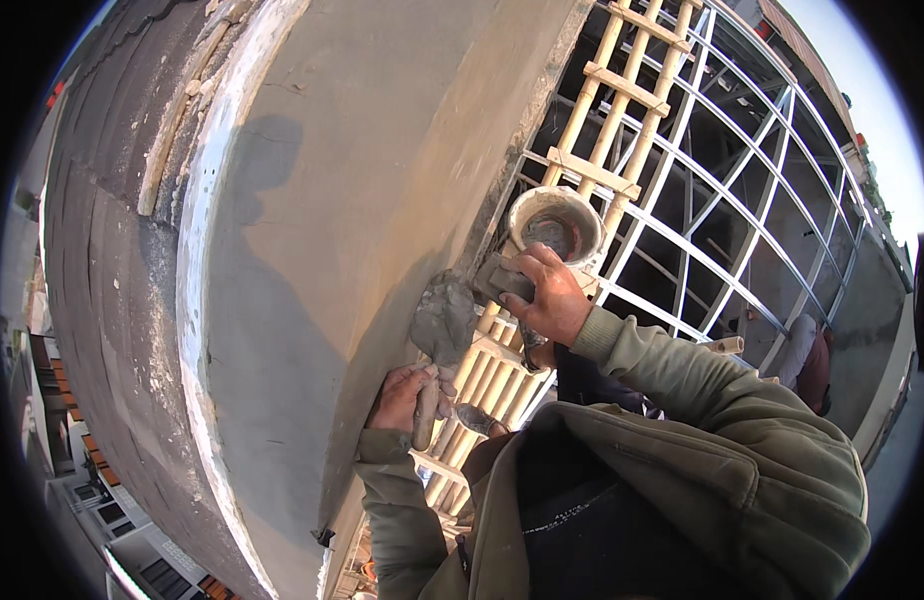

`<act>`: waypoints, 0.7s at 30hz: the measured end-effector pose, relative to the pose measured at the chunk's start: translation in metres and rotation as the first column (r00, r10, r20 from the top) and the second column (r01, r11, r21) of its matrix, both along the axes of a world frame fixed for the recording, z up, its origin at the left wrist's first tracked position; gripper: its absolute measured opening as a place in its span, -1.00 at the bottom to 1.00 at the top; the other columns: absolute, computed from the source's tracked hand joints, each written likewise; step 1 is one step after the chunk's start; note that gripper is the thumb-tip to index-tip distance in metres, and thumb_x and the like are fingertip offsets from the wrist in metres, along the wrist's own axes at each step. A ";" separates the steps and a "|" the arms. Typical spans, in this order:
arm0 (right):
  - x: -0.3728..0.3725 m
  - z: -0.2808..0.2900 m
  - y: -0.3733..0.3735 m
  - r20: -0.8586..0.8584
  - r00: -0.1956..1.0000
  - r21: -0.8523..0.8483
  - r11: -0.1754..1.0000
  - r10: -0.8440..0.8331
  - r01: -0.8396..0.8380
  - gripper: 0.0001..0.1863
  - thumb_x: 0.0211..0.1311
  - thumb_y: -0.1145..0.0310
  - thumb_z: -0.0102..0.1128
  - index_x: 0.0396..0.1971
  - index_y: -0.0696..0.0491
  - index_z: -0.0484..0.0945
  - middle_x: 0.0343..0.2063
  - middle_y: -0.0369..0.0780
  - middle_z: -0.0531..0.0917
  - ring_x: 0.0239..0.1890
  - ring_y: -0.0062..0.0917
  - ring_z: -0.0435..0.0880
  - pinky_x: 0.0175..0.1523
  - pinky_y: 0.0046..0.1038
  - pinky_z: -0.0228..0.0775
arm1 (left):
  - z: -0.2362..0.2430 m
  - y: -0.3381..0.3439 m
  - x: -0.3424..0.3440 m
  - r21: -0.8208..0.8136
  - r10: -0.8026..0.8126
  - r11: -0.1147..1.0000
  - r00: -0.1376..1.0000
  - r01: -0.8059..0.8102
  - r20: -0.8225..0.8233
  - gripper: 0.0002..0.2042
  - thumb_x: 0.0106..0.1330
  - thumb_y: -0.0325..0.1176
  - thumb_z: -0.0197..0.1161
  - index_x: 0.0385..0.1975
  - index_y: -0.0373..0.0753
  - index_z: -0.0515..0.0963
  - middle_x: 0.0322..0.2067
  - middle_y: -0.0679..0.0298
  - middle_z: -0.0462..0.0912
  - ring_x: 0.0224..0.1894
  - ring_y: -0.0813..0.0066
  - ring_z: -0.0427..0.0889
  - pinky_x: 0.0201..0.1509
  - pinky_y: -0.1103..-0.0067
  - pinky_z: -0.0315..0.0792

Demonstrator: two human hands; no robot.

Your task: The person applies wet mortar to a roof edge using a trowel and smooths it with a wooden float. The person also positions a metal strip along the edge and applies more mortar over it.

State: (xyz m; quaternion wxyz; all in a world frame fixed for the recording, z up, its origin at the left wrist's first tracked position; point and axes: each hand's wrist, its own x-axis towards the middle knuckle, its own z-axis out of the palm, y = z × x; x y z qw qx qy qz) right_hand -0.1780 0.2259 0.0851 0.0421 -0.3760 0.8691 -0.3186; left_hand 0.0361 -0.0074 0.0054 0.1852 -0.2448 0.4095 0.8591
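My left hand grips the wooden handle of a trowel. A heap of wet grey mortar covers its blade, close to the plastered wall. My right hand is closed on a small flat grey piece, smeared with mortar, whose exact kind I cannot make out. That piece is beside the mortar heap and just in front of a round bucket. Grey mortar shows inside the bucket, and its rim is caked with it.
Bamboo scaffolding with wooden crosspieces runs along the wall and under my feet. To the right, a metal roof frame spans a dark drop. Another person is by the far right wall. Roof tiles lie beyond the wall's left edge.
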 end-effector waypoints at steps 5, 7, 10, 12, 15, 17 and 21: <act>-0.001 -0.019 -0.012 -0.214 0.963 0.028 0.986 0.164 -0.162 -0.45 0.06 0.40 0.46 0.11 0.15 0.57 -0.08 -0.02 0.50 0.07 -0.05 0.55 0.17 -0.10 0.52 | -0.009 0.001 -0.001 0.023 0.016 1.000 1.000 -0.017 0.025 -0.66 0.58 -0.26 0.11 -0.01 -0.50 0.57 -0.30 -0.02 0.70 -0.44 0.21 0.70 -0.30 0.37 0.62; -0.006 -0.024 -0.010 -0.276 0.954 0.070 0.992 0.119 -0.104 -0.45 0.04 0.41 0.45 0.10 0.15 0.57 -0.08 -0.01 0.48 0.07 -0.02 0.54 0.16 -0.10 0.52 | -0.007 0.004 -0.004 0.009 0.029 1.000 0.998 -0.029 0.059 -0.66 0.58 -0.28 0.09 -0.02 -0.52 0.56 -0.30 -0.03 0.70 -0.44 0.20 0.69 -0.31 0.37 0.61; -0.026 0.002 0.002 0.080 0.994 -0.057 0.995 -0.074 0.079 -0.51 0.24 0.45 0.35 0.19 0.19 0.58 -0.02 -0.12 0.63 0.02 -0.27 0.66 0.14 -0.26 0.55 | 0.001 0.002 -0.010 -0.011 -0.001 1.000 0.997 0.002 0.073 -0.65 0.58 -0.28 0.09 -0.03 -0.55 0.56 -0.31 -0.05 0.70 -0.45 0.21 0.69 -0.31 0.37 0.60; -0.051 0.027 0.010 0.699 0.713 -0.229 0.929 -0.051 0.291 -0.53 0.34 0.46 0.29 0.25 0.19 0.57 0.05 -0.21 0.69 0.01 -0.45 0.68 0.20 -0.32 0.54 | 0.003 0.004 -0.013 -0.003 -0.035 0.999 0.997 0.036 0.066 -0.64 0.59 -0.28 0.09 -0.03 -0.57 0.55 -0.32 -0.05 0.70 -0.45 0.22 0.69 -0.29 0.36 0.60; -0.074 0.063 0.007 0.798 0.514 -0.553 0.720 0.314 0.419 -0.53 0.46 0.58 0.09 0.34 0.16 0.53 0.10 -0.25 0.71 0.09 -0.61 0.70 0.29 -0.44 0.55 | 0.007 0.000 -0.011 0.029 -0.032 0.999 0.997 0.030 0.067 -0.62 0.60 -0.26 0.10 -0.02 -0.59 0.54 -0.31 -0.05 0.70 -0.45 0.22 0.70 -0.27 0.35 0.62; -0.071 0.113 -0.009 0.674 0.600 -0.710 0.602 0.432 0.364 -0.56 0.50 0.52 0.14 0.33 0.15 0.55 0.05 -0.29 0.70 0.07 -0.65 0.66 0.23 -0.46 0.52 | 0.000 -0.003 -0.005 0.039 -0.028 0.999 0.996 0.024 0.083 -0.60 0.61 -0.24 0.10 0.03 -0.59 0.51 -0.29 -0.05 0.71 -0.42 0.22 0.71 -0.25 0.32 0.62; -0.073 0.164 -0.037 0.328 0.889 -0.819 0.565 0.320 0.099 -0.55 0.42 0.49 0.29 0.30 0.04 0.62 -0.12 -0.37 0.62 -0.22 -0.79 0.56 -0.14 -0.64 0.48 | 0.011 -0.002 -0.011 0.021 -0.006 1.000 0.991 0.003 0.132 -0.61 0.56 -0.25 0.15 0.04 -0.57 0.52 -0.25 -0.09 0.68 -0.41 0.19 0.68 -0.26 0.31 0.61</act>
